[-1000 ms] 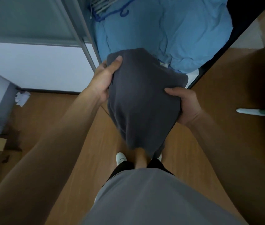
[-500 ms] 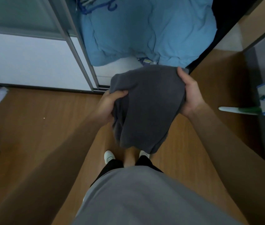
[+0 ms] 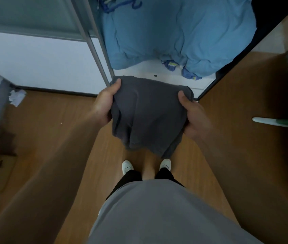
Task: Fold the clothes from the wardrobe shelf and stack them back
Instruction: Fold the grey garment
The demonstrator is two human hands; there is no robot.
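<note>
**Inspector:** Comparing this moment with the two before it, you had lowered the dark grey garment (image 3: 148, 117) and pulled it back toward yourself. A second earlier it was raised against the blue bedding (image 3: 180, 34) in the wardrobe; at this point it hung in the air in front of the white shelf edge (image 3: 157, 71), above your white shoes (image 3: 127, 167), touching neither.

**Operator:** And my grip?

**Inspector:** You had shifted it. Your left hand (image 3: 104, 106) had climbed to the top left corner, fingers curled closed on the cloth with the thumb over the front. Your right hand (image 3: 192, 117) had dropped from the upper edge to the right side, likewise closed on the fabric with the thumb on top. Both held the same garment, well apart across its width.

**Operator:** Was it folded?

**Inspector:** Partly, in my judgement. The top edge ran fairly level between your hands, but the lower portion sagged in loose, bunched folds. I could not tell how many layers there were. You appeared to be mid-fold, not ready to stack; nothing folded was visible on the shelf.
</note>
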